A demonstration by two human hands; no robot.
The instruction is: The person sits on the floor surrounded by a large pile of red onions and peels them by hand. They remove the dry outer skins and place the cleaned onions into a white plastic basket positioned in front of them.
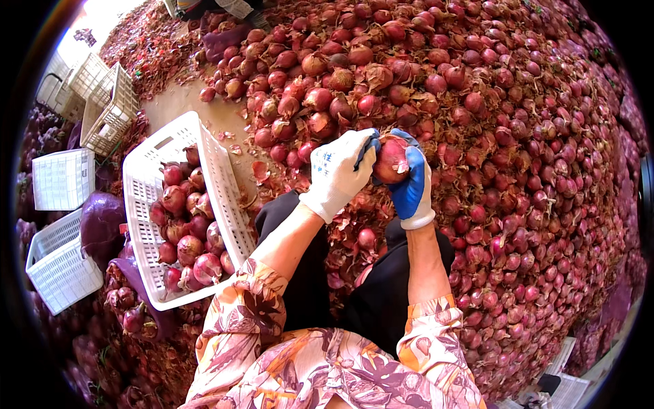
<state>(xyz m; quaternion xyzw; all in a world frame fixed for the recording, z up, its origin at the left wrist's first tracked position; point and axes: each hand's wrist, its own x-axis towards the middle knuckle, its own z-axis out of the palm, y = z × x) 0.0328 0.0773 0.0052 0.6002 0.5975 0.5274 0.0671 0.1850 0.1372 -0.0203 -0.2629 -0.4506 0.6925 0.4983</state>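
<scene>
A large red onion (392, 159) with some loose papery skin is held up between my two gloved hands. My right hand (415, 186), in a white glove with a blue coated palm, wraps around its right side. Curled fingers of my left hand (343, 171) grip at the onion's left edge; the back of that glove is white and bears writing. Exactly what the left fingertips pinch is partly hidden. Below the hands, between my knees, a smaller onion (367, 238) lies among peeled skins.
A white plastic crate (134, 204) partly filled with red onions is tilted at my left. Other crates (64, 179) stand farther left, near purple mesh sacks (102, 225). A big heap of onions (485, 168) spreads ahead and right. Bare floor (176, 105) shows beyond the crate.
</scene>
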